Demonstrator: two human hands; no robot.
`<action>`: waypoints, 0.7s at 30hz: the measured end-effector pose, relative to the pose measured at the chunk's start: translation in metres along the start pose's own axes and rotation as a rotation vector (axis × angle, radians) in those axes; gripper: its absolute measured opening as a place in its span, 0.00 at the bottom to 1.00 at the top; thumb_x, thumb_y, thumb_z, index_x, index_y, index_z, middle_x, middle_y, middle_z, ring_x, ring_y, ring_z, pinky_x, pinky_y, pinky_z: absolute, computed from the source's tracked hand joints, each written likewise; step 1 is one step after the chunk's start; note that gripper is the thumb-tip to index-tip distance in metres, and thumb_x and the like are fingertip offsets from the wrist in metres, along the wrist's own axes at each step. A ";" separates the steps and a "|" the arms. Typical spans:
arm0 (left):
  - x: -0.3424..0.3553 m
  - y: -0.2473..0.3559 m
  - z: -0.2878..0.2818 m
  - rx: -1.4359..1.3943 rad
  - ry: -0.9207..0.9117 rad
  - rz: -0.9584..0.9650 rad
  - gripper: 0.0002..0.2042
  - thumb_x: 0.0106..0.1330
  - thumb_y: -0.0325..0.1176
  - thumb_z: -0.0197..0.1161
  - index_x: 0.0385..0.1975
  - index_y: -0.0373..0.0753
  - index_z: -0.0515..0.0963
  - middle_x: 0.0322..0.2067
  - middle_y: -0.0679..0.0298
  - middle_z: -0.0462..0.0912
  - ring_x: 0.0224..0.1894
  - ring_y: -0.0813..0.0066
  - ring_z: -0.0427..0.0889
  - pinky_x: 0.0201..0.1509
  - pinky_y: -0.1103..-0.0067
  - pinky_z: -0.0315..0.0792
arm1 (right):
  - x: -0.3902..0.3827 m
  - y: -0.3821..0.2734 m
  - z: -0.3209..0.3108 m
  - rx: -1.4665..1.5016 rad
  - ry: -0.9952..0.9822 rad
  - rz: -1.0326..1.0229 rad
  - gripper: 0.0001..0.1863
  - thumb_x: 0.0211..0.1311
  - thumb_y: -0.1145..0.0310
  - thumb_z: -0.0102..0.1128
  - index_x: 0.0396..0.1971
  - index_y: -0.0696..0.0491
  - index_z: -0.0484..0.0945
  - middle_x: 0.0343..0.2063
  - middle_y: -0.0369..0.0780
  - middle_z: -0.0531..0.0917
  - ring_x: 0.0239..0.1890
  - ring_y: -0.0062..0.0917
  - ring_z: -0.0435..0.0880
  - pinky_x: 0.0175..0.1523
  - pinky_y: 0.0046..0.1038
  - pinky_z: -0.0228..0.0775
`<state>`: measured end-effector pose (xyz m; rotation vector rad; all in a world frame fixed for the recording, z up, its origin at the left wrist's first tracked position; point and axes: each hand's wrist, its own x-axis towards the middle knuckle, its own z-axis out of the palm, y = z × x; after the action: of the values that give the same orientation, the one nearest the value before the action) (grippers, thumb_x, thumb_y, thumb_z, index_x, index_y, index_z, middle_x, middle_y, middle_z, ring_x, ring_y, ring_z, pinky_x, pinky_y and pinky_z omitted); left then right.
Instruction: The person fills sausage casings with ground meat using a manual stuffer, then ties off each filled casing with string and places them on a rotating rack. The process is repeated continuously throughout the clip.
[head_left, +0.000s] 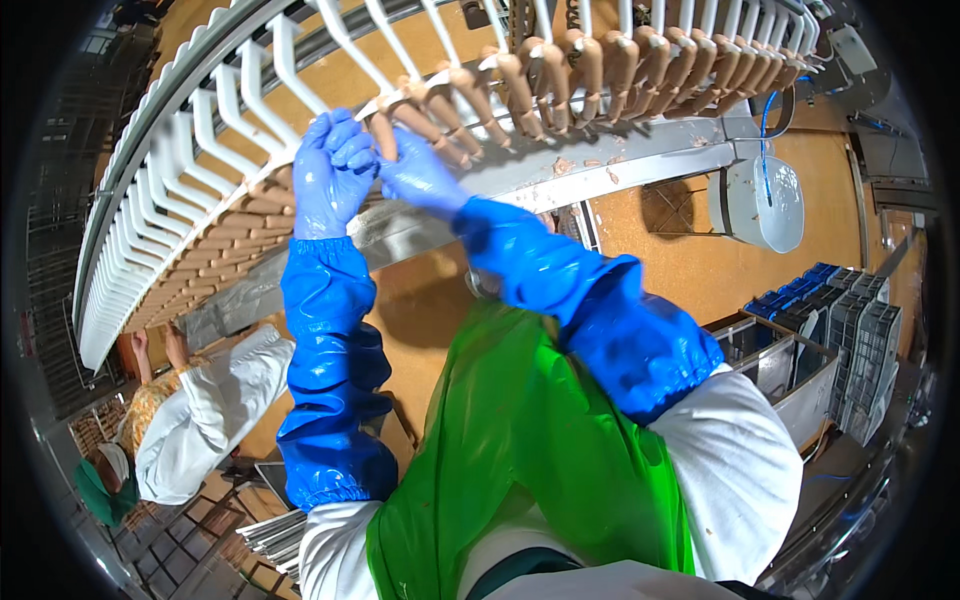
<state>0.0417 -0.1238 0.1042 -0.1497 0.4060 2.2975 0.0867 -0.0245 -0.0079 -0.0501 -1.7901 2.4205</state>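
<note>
A curved rail of white hooks [280, 55] spans the top, hung with light brown sausage links [550, 85] on the right and rows of them [230, 240] underneath at left. My left hand [335, 170], in a lilac-blue glove, is curled closed at the hooks' lower ends; what it holds is hidden. Just right of it, my right hand [415, 175], gloved alike, has its fingers closed on a sausage [382, 135] hanging from the rail. Both forearms wear shiny blue sleeves above a green apron [520, 420].
A metal ledge [660, 165] with scraps runs beneath the rail. At right are a white container [775, 205], a steel cart [770, 370] and stacked crates [860, 350]. A co-worker [200, 420] in white stands at lower left, both hands raised to the hanging links.
</note>
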 end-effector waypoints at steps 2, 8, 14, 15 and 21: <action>-0.017 0.005 -0.029 0.150 -0.021 0.026 0.11 0.77 0.37 0.46 0.32 0.39 0.68 0.19 0.73 0.57 0.18 0.82 0.56 0.21 0.81 0.54 | -0.012 0.028 0.013 -0.458 0.135 0.165 0.22 0.63 0.53 0.62 0.45 0.57 0.75 0.38 0.49 0.82 0.41 0.43 0.83 0.45 0.34 0.74; -0.054 -0.052 -0.099 0.247 0.183 0.044 0.14 0.76 0.44 0.49 0.32 0.45 0.74 0.18 0.75 0.65 0.18 0.83 0.63 0.20 0.83 0.58 | -0.096 0.028 -0.123 -0.721 -0.128 -0.192 0.23 0.60 0.49 0.64 0.44 0.53 0.78 0.38 0.46 0.82 0.48 0.43 0.79 0.55 0.38 0.70; -0.022 -0.193 -0.102 0.230 0.237 -0.200 0.10 0.76 0.38 0.50 0.38 0.39 0.75 0.25 0.67 0.77 0.24 0.74 0.76 0.27 0.79 0.73 | -0.172 -0.125 -0.418 -0.583 0.778 -0.419 0.04 0.64 0.75 0.62 0.37 0.56 0.78 0.33 0.33 0.79 0.36 0.19 0.77 0.44 0.23 0.72; -0.010 -0.224 -0.095 0.352 0.381 -0.196 0.10 0.75 0.38 0.51 0.38 0.40 0.75 0.24 0.67 0.77 0.24 0.75 0.75 0.26 0.78 0.72 | -0.169 -0.156 -0.471 -0.496 0.964 -0.586 0.05 0.66 0.75 0.59 0.40 0.57 0.77 0.33 0.33 0.79 0.34 0.17 0.77 0.42 0.22 0.72; 0.087 -0.391 0.023 0.987 0.175 -0.374 0.12 0.77 0.37 0.48 0.46 0.37 0.75 0.35 0.66 0.79 0.36 0.76 0.79 0.41 0.80 0.75 | -0.130 -0.233 -0.620 -0.220 0.878 -0.560 0.10 0.67 0.72 0.57 0.45 0.58 0.77 0.40 0.39 0.82 0.41 0.20 0.81 0.49 0.22 0.73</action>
<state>0.2663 0.1948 0.0107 0.0705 1.4071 1.5117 0.3001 0.6153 0.0244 -0.4766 -1.3750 1.4518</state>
